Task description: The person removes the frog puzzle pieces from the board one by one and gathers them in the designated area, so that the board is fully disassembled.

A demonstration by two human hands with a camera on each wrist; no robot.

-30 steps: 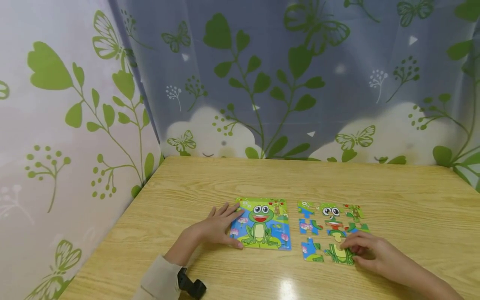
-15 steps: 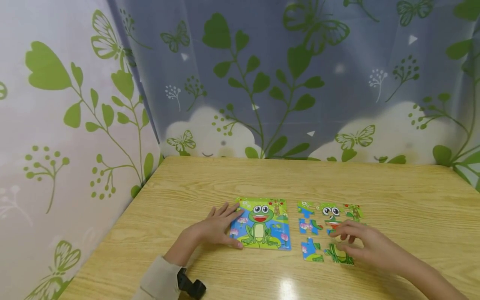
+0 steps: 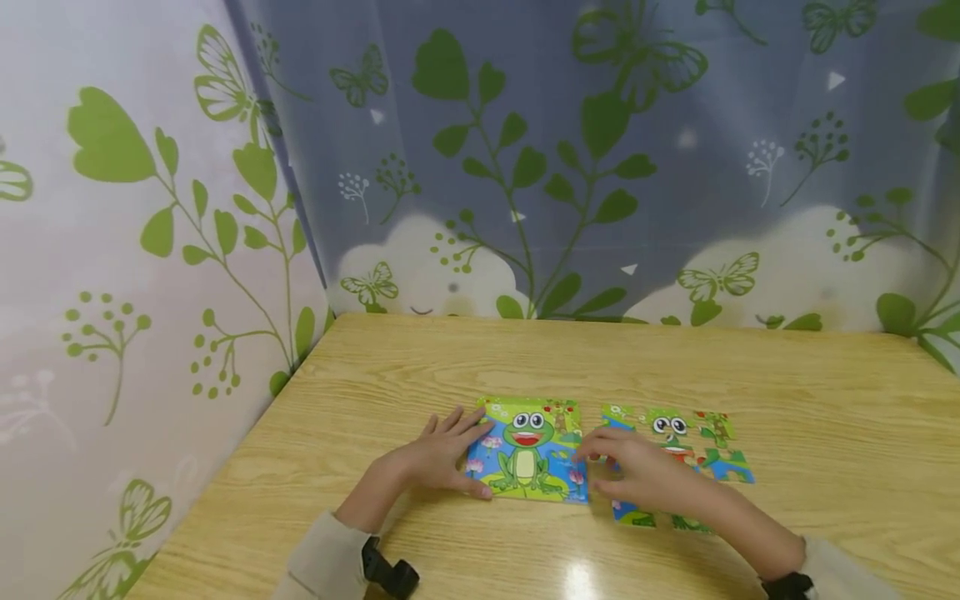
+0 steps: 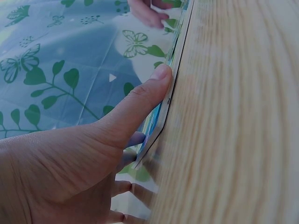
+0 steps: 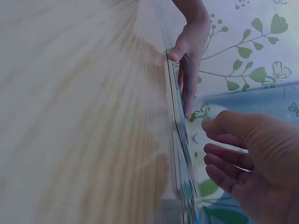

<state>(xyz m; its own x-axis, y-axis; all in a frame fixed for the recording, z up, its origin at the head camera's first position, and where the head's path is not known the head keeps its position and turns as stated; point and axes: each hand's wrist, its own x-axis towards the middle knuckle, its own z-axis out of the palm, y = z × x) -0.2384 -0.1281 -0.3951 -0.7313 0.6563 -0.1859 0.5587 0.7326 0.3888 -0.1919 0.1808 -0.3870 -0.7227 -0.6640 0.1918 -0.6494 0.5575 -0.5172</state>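
Note:
A square frog jigsaw board (image 3: 527, 460) lies flat on the table, showing a whole green frog. My left hand (image 3: 433, 465) rests along its left side with fingers spread over the edge; in the left wrist view the thumb (image 4: 150, 84) lies on the board's near edge. My right hand (image 3: 641, 468) hovers at the board's right edge, its wrist over the loose frog pieces. Seen in the right wrist view, the right hand (image 5: 254, 156) has loosely bent fingers with nothing between them. Frog-eye piece (image 3: 667, 423) and blue-green piece (image 3: 729, 467) show beyond it; the hand hides several others.
The wooden table (image 3: 450, 550) reaches back to a blue patterned curtain (image 3: 525, 167). A pale curtain (image 3: 172, 275) with green leaves runs along the left side. Dark straps (image 3: 390, 571) circle both wrists.
My right hand has lifted from the loose pieces and moved left to the board's right edge. The left hand keeps its place on the board. The head view has shifted slightly.

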